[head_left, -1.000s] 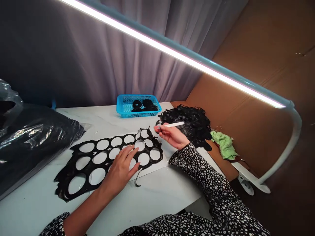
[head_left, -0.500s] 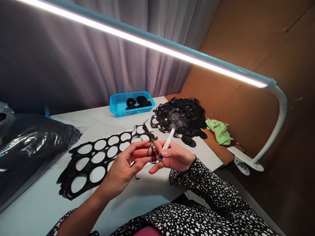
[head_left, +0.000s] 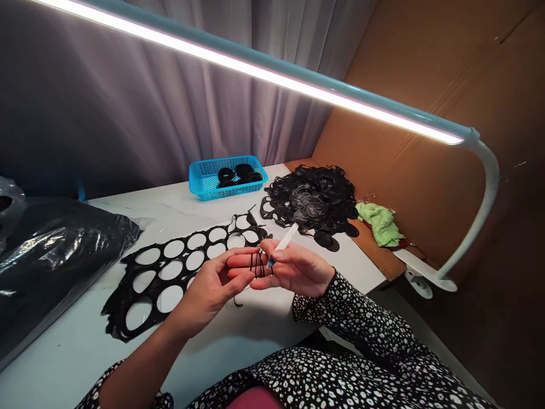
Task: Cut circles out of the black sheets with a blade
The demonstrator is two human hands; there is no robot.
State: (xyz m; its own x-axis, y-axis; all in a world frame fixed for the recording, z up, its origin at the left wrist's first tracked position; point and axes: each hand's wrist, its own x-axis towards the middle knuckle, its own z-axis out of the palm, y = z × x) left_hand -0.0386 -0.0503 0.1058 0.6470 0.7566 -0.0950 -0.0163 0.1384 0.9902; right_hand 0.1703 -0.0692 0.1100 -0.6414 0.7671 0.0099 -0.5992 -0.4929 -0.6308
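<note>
Several thin black rings (head_left: 256,266) lie across the fingers where my two hands meet above the table. My left hand (head_left: 216,284) is curled around the rings, its thumb and fingertips at their side. Between the thumb and fingers of my right hand (head_left: 300,270) is a slim white-handled tool (head_left: 285,237), with a small bluish tip pointing down toward the rings. The tip is too small to make out. Whose fingers each ring loops around is partly hidden. Behind my left hand lies a black sheet (head_left: 159,302) with round holes cut through it.
A blue basket (head_left: 196,188) holding black rings stands at the back. To its right is a heap of black rings and scraps (head_left: 317,193). A black-filled plastic bag (head_left: 63,250) lies left, a green cloth (head_left: 380,223) right. A clamped lamp (head_left: 272,72) stretches overhead.
The tool has moved slightly left and tilted lower. The rings are spread more over the fingers, and my hands are a little closer together.
</note>
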